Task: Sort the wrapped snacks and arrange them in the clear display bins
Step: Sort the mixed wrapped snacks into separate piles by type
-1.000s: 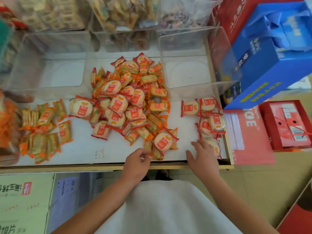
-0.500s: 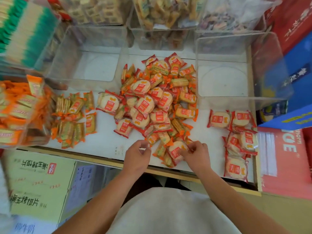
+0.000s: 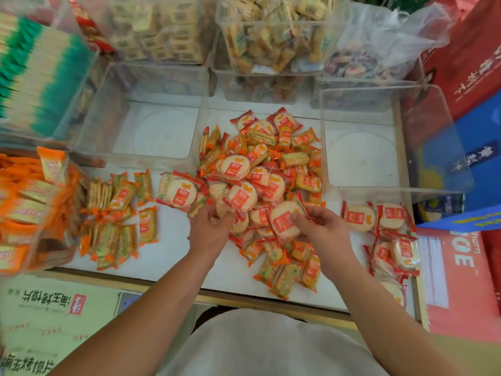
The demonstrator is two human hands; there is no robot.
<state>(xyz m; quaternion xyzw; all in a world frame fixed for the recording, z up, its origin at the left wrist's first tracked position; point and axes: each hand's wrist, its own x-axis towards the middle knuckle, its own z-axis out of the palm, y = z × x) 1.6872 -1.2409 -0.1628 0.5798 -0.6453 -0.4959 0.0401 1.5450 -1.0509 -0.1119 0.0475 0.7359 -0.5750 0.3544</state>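
A mixed heap of wrapped snacks (image 3: 260, 169) lies in the middle of the white counter (image 3: 173, 253): round red-wrapped rice crackers and long orange-wrapped biscuits. My right hand (image 3: 322, 232) grips a round red-wrapped cracker (image 3: 283, 221) at the heap's near side. My left hand (image 3: 210, 226) reaches into the heap, fingers curled on a small packet that is mostly hidden. Sorted orange biscuits (image 3: 119, 215) lie at the left, sorted round crackers (image 3: 385, 234) at the right. Two clear bins stand behind: the left bin (image 3: 151, 131) and the right bin (image 3: 363, 158).
Filled clear bins of other snacks (image 3: 271, 36) line the back. A stack of green-edged packets (image 3: 35, 71) and an orange-packet bin (image 3: 24, 207) crowd the left. Blue (image 3: 482, 164) and red boxes (image 3: 466, 50) stand at the right, cartons (image 3: 54, 321) below the counter edge.
Both hands moved forward from the counter's near edge into the heap. My right hand took hold of a round cracker. The camera shifted closer and leftward.
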